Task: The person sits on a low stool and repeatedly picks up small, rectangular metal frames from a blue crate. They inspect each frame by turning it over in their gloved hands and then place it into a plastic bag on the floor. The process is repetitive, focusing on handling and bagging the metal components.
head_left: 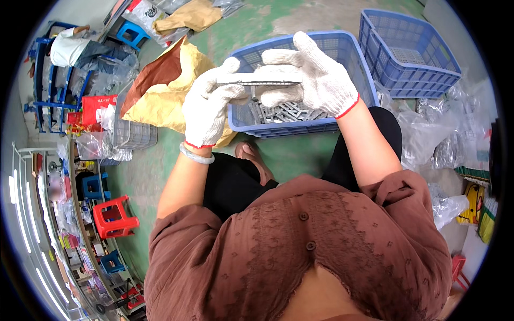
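Toward twelve o'clock, over the near half of a blue crate (286, 128), a long, flat grey strip (259, 83) spans the gap between two white-gloved hands. At eleven o'clock the left hand (208, 104) pinches one end, thumb above and bent fingers below. At one o'clock the right hand (326, 83) is spread wide with the fingers apart; the strip's other end meets its palm area, though whether it presses there I cannot tell.

To handle it well, I would keep the left pinch firm, support the far end lightly so the strip stays level, and work above the crate, where a slip would land among the loose grey parts (289, 113) in the bottom. The knitted cloth may dull the feel of thin edges, so the contact deserves watching.

Beneath everything is a green floor (147, 187), scuffed pale beyond the crate. Just beside the crate at ten o'clock, an opened paper sack (152, 107) slumps; at three, clear plastic bags (420, 134) lie heaped. Farther off, stacked blue crates (412, 85) stand at two, a red stool (113, 218) between eight and nine, and a co-worker (80, 51) bends at ten.
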Action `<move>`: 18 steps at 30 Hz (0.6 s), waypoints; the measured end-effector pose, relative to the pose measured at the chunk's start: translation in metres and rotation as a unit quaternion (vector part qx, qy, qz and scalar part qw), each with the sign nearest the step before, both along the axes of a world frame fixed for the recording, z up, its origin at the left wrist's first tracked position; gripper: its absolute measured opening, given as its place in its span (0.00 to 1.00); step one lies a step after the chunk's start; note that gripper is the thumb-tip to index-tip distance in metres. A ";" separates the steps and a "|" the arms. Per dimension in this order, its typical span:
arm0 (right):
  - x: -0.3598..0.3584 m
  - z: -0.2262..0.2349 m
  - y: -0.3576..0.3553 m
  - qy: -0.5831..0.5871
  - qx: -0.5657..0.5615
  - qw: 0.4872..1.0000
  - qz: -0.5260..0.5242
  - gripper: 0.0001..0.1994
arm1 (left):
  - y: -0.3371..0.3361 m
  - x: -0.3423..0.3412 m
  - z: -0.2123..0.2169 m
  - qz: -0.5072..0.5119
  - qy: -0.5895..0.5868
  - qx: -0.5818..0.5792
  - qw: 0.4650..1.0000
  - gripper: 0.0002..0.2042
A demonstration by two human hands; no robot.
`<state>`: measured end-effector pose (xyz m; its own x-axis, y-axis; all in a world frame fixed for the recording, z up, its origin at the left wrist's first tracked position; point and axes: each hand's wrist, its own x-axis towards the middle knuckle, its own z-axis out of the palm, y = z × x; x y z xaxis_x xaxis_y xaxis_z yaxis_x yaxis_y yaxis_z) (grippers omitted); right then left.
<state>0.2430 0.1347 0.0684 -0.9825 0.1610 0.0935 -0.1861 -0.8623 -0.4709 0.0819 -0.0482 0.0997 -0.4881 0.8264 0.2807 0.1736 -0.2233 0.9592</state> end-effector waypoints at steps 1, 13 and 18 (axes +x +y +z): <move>-0.002 -0.001 0.000 0.004 0.014 1.000 -0.001 0.34 | 0.000 0.000 -0.002 0.006 0.008 0.012 1.000 0.19; -0.001 -0.015 0.001 -0.010 0.095 0.995 -0.036 0.25 | -0.006 -0.002 -0.008 0.033 -0.070 -0.001 0.997 0.20; -0.001 -0.015 -0.001 -0.015 0.134 0.989 -0.059 0.24 | -0.003 -0.002 -0.014 0.046 -0.066 -0.022 0.996 0.19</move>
<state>0.2418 0.1333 0.0536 -0.9611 0.2491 0.1192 -0.2611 -0.6789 -0.6862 0.0797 -0.0508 0.0860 -0.5928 0.7866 0.1728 0.0626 -0.1689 0.9836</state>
